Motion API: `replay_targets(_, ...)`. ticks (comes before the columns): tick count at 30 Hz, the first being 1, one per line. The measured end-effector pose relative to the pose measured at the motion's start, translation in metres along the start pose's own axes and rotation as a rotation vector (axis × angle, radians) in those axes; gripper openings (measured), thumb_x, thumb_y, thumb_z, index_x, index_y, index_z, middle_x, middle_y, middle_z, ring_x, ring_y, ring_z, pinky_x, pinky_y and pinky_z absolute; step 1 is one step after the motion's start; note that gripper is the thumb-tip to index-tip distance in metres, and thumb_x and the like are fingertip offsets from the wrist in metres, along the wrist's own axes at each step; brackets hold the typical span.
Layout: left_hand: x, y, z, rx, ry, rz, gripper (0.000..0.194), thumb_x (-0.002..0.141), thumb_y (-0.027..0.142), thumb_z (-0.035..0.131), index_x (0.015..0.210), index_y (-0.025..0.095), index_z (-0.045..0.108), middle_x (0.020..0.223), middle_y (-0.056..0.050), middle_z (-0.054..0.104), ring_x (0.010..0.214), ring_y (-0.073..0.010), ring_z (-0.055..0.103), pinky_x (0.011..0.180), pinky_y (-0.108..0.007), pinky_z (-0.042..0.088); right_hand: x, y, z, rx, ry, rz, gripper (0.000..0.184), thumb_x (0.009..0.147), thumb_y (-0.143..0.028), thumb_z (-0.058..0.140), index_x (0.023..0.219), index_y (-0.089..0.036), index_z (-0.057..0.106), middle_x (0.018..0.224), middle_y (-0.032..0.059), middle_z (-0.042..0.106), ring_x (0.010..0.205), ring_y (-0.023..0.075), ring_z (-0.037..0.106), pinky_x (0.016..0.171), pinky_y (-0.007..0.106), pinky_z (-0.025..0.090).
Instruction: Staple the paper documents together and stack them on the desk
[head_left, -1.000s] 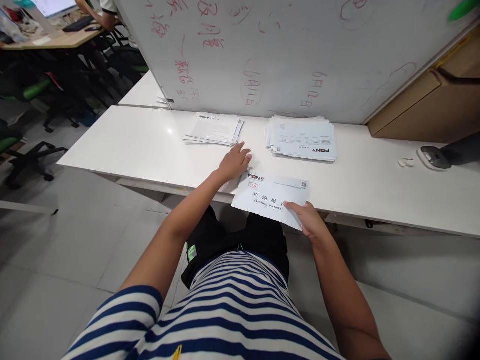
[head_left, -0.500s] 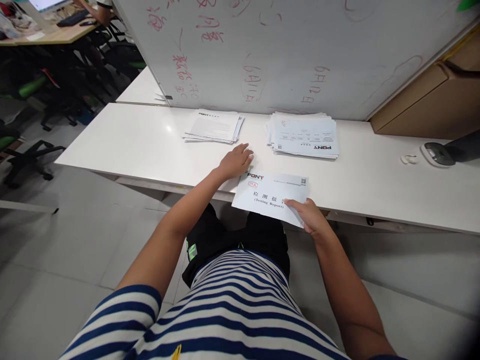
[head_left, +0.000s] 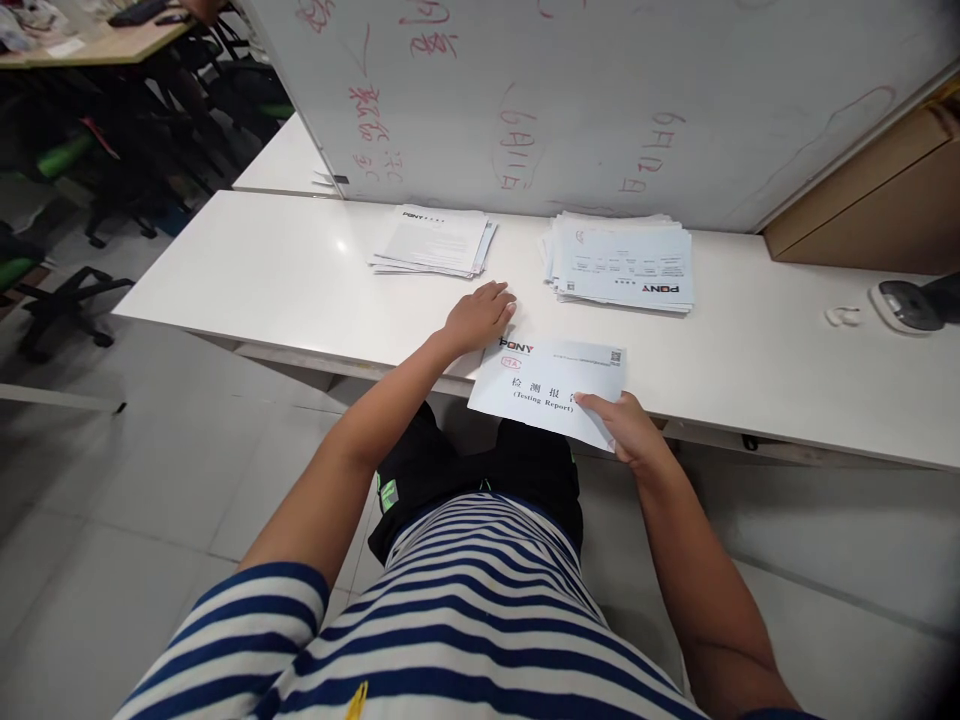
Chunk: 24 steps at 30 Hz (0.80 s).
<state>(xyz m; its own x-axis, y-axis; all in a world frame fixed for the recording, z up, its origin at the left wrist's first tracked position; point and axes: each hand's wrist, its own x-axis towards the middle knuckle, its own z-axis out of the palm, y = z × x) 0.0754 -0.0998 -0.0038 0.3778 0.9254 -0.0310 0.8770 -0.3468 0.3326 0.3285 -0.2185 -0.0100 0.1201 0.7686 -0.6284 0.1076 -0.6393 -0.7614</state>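
My right hand (head_left: 628,428) grips the lower right corner of a printed testing report (head_left: 544,385), thumb on top and fingers underneath. The sheet juts over the table's front edge and carries a PONY logo and a red stamp. Beside its upper left corner, my left hand (head_left: 481,316) rests on the white table (head_left: 277,270), palm down with fingers extended. Beyond that hand lies a small stack of papers (head_left: 431,240). A thicker paper stack (head_left: 621,262), its top sheet turned upside down, sits to the right of it.
A whiteboard (head_left: 585,110) with red writing stands along the table's back edge. At the right are a cardboard box (head_left: 862,190), a small white object (head_left: 844,316) and a dark device with a pale rim (head_left: 904,308). Office chairs (head_left: 67,300) stand at the left.
The view has shifted slightly, moving the scene a little within the picture. Both hands and the report keep about the same places relative to the table.
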Motion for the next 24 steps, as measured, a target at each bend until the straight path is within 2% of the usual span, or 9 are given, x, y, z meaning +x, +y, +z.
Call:
replay_targets(3,0.000,0.001,0.001,0.015,-0.001,-0.002,0.048,0.103,0.039,0.022,0.137,0.020,0.050,0.157,-0.009,0.037,0.148,-0.0256,0.027,0.115,-0.046,0.033,0.001,0.000,0.000,-0.025,0.007,0.012,0.034,0.072,-0.028,0.076,0.102,-0.016,0.067,0.101,0.0124,0.075,0.077,0.0241,0.072,0.049,0.026,0.053)
replay_targets(6,0.000,0.005,0.001,0.036,-0.017,-0.007,0.047,0.103,0.037,0.022,0.138,0.020,0.049,0.157,-0.007,0.038,0.149,-0.0263,0.025,0.115,-0.047,0.032,0.003,0.002,-0.001,-0.008,-0.017,-0.007,0.033,0.072,-0.028,0.075,0.103,-0.016,0.067,0.106,0.0121,0.075,0.080,0.0236,0.072,0.054,0.026,0.056)
replay_targets(11,0.002,0.008,0.003,0.077,-0.025,0.011,0.045,0.104,0.034,0.022,0.138,0.021,0.047,0.156,-0.005,0.040,0.150,-0.0275,0.021,0.118,-0.052,0.025,0.005,0.005,-0.002,-0.021,-0.014,-0.037,0.034,0.072,-0.028,0.076,0.103,-0.016,0.068,0.105,0.0111,0.075,0.081,0.0234,0.072,0.054,0.025,0.056)
replay_targets(15,0.003,0.004,0.002,0.024,-0.049,0.010,0.044,0.103,0.036,0.022,0.134,0.021,0.050,0.152,-0.005,0.046,0.148,-0.0296,0.026,0.113,-0.052,0.033,0.002,0.006,-0.002,-0.009,-0.046,-0.063,0.036,0.072,-0.030,0.075,0.104,-0.016,0.068,0.096,0.0101,0.077,0.075,0.0238,0.072,0.052,0.026,0.055)
replay_targets(19,0.001,-0.001,-0.003,-0.074,0.035,0.023,0.044,0.102,0.041,0.022,0.120,0.024,0.058,0.137,-0.003,0.059,0.141,-0.0285,0.039,0.105,-0.045,0.042,-0.003,0.004,-0.001,0.016,-0.041,-0.072,0.034,0.071,-0.028,0.076,0.102,-0.018,0.068,0.095,0.0103,0.077,0.078,0.0260,0.072,0.055,0.029,0.057)
replay_targets(22,-0.008,-0.002,-0.010,-0.147,0.133,0.023,0.053,0.103,0.047,0.015,0.113,0.024,0.062,0.126,-0.006,0.065,0.127,-0.0267,0.054,0.099,-0.042,0.047,-0.008,0.006,-0.007,-0.001,-0.025,-0.078,0.031,0.071,-0.028,0.076,0.100,-0.019,0.068,0.099,0.0108,0.077,0.084,0.0272,0.073,0.059,0.030,0.059)
replay_targets(24,-0.018,-0.004,-0.015,-0.155,0.219,0.000,0.059,0.103,0.051,0.012,0.114,0.024,0.064,0.124,-0.007,0.067,0.122,-0.0262,0.058,0.099,-0.041,0.047,-0.013,0.009,-0.014,-0.024,-0.011,-0.084,0.032,0.071,-0.031,0.077,0.100,-0.020,0.068,0.101,0.0108,0.076,0.086,0.0274,0.073,0.062,0.031,0.060)
